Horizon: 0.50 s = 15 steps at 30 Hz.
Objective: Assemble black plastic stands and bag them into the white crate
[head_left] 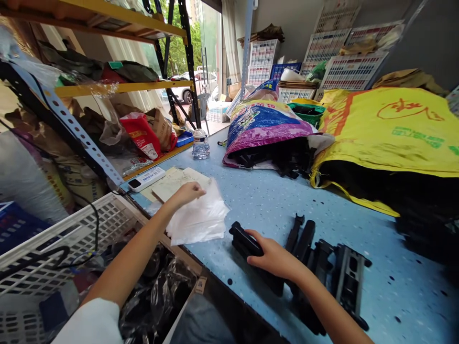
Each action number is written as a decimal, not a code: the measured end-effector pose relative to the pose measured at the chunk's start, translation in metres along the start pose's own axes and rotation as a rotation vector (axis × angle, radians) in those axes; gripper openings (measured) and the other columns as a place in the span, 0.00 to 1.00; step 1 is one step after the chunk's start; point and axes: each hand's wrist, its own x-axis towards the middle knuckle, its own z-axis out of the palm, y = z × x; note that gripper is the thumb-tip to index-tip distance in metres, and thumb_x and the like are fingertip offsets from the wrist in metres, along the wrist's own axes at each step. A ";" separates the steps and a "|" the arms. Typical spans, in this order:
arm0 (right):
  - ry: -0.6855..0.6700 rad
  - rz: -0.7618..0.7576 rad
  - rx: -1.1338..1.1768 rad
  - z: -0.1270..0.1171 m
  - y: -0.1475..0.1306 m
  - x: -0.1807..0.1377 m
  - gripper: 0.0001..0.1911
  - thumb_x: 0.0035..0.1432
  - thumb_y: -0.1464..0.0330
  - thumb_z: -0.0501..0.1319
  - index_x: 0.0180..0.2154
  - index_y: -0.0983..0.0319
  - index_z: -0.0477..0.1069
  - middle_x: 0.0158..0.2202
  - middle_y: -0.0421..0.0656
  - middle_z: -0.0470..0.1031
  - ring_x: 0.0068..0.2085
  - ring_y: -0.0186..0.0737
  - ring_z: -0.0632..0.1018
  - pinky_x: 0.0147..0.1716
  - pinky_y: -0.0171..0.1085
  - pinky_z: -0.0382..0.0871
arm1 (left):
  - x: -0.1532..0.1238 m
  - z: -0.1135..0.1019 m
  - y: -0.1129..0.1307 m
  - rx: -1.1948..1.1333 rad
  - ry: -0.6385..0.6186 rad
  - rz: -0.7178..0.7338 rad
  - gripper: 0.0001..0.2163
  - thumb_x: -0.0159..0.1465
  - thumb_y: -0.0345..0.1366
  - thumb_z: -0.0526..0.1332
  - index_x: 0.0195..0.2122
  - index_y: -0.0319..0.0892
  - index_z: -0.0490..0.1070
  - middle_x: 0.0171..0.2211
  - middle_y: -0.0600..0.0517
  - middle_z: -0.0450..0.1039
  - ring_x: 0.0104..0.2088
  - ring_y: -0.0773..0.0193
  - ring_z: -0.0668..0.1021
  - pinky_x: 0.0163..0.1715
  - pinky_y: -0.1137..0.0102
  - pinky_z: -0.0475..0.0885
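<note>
My left hand (190, 193) is closed, fingers pinched, over a stack of thin white plastic bags (201, 224) on the blue table. Whether it grips the top bag is hidden. Beneath the stack, a worn pale board (182, 181) sticks out. My right hand (267, 255) is wrapped around a long black plastic part (247, 241) at the table's near side. To its right, several similar black parts lie side by side, among them a slotted black part (351, 277). My right forearm partly covers them.
A purple-and-blue sack (268, 129) and a yellow sack (394, 129), both spilling black parts, lie across the table's back. A water bottle (201, 145) and white power strip (147, 179) stand left. Below the edge is a box of plastic-wrapped black items (165, 286) beside a white crate (89, 224).
</note>
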 end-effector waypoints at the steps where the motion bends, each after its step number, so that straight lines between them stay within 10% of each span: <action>1: 0.020 -0.009 0.103 -0.003 0.001 -0.003 0.29 0.47 0.67 0.55 0.52 0.59 0.52 0.42 0.43 0.69 0.40 0.39 0.70 0.38 0.35 0.62 | -0.004 0.003 0.008 -0.070 -0.044 0.031 0.10 0.50 0.41 0.56 0.20 0.40 0.61 0.16 0.57 0.61 0.21 0.67 0.67 0.23 0.74 0.61; 7: 0.093 -0.116 1.219 -0.016 -0.016 -0.018 0.32 0.44 0.58 0.57 0.50 0.57 0.50 0.33 0.44 0.71 0.28 0.42 0.74 0.26 0.40 0.66 | -0.051 0.036 0.068 -0.442 -0.327 0.239 0.12 0.47 0.40 0.61 0.27 0.40 0.59 0.23 0.58 0.60 0.23 0.72 0.66 0.24 0.76 0.62; 11: 0.166 -0.136 1.331 -0.017 -0.028 -0.022 0.27 0.41 0.63 0.61 0.44 0.56 0.55 0.29 0.41 0.72 0.26 0.41 0.74 0.25 0.38 0.67 | -0.076 0.046 0.091 -0.767 -0.588 0.293 0.08 0.50 0.36 0.60 0.27 0.39 0.61 0.24 0.56 0.62 0.26 0.72 0.67 0.29 0.76 0.62; 15: 0.334 -0.082 1.218 -0.019 -0.012 -0.030 0.24 0.43 0.63 0.61 0.43 0.55 0.55 0.36 0.42 0.70 0.32 0.42 0.74 0.27 0.39 0.68 | -0.077 0.035 0.090 -0.883 -0.465 0.224 0.09 0.55 0.38 0.55 0.24 0.38 0.61 0.20 0.56 0.62 0.23 0.73 0.65 0.25 0.77 0.60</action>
